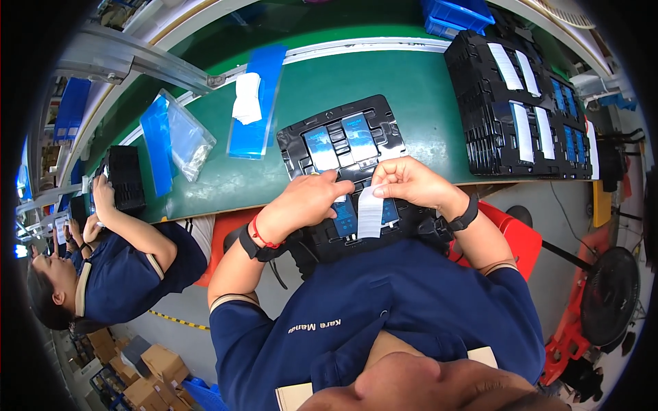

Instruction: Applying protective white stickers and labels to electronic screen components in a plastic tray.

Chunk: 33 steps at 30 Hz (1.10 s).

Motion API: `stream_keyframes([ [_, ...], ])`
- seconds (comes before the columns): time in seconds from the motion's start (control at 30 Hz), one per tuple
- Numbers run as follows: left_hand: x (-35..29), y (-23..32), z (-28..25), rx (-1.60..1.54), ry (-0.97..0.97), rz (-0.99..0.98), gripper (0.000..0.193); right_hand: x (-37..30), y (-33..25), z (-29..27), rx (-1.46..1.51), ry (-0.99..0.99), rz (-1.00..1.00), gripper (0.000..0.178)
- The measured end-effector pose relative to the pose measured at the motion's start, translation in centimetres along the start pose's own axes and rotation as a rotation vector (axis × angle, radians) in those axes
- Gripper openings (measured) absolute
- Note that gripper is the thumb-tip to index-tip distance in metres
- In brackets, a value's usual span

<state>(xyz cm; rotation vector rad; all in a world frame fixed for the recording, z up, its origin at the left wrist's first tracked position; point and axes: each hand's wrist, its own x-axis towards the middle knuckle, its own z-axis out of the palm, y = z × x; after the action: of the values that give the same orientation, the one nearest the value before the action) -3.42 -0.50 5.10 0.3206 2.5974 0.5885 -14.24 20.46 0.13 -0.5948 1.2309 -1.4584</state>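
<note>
A black moulded plastic tray (pixel 291 159) rests on the near edge of the green table, with blue flat rectangular battery packs (pixel 359 137) in its compartments. Between thumb and fingertips my right hand (pixel 415 183) pinches the top of a strip of white labels (pixel 370 218), which hangs over the tray's near right part. My left hand (pixel 307 200) is curled over the tray's near left compartment, above another blue battery pack (pixel 345 220). Something small and white shows beneath its fingertips; whether it is gripped is hard to make out.
To the right stand stacked black trays (pixel 469 109) with white strips and blue packs. A white cloth (pixel 247 98) lies on blue film (pixel 264 61); a clear plastic bag (pixel 188 140) is further left. Behind is a blue bin (pixel 456 17). A co-worker (pixel 130 274) works at the left.
</note>
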Motion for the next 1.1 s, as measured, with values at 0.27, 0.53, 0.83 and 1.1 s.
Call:
stream_keyframes([
  [0.27, 0.4, -2.6, 0.1, -0.131, -0.024, 0.211, 0.025, 0.1, 0.0, 0.6, -0.107, 0.02, -0.001, 0.003],
  [0.53, -3.5, -4.3, -3.0, -0.461, 0.137, 0.287, 0.016, 1.0, -0.7, 3.0, -0.783, 0.068, -0.201, 0.009],
  [0.83, -2.8, -2.4, 0.1, -0.673, 0.278, 0.167, 0.014, 2.8, 0.6, 4.8, -1.157, 0.23, -0.455, 0.011],
  [1.1, -1.0, -2.2, 2.6, -0.658, 0.247, 0.088, 0.017, 3.3, 1.4, 4.5, -1.171, 0.266, -0.454, 0.009],
])
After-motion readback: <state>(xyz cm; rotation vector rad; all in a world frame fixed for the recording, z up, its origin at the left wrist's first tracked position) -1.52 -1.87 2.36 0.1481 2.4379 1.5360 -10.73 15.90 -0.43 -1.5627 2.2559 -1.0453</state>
